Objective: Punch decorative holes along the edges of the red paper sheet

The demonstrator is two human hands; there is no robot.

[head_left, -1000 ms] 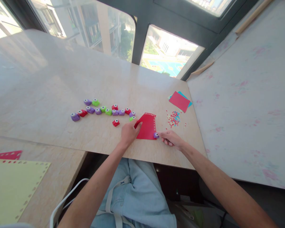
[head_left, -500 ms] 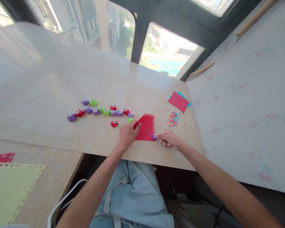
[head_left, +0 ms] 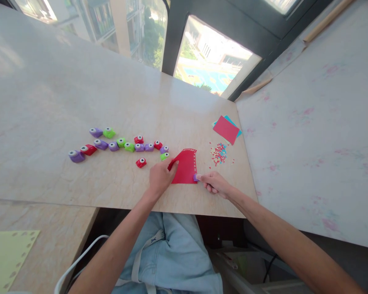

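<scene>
My left hand (head_left: 160, 178) presses the thin, floppy red paper sheet (head_left: 184, 168) flat. My right hand (head_left: 215, 184) pinches the light purple paper punch (head_left: 195, 177) at its near corner; best gripped by the rigid body.

Paper sheet (head_left: 185, 168) near front edge of worktop (head_left: 79, 94), between both hands. Row of punches (head_left: 119, 145) to its left. Confetti pile (head_left: 219, 153) right of sheet; paper stack (head_left: 226, 129) behind pile, near right edge.
</scene>
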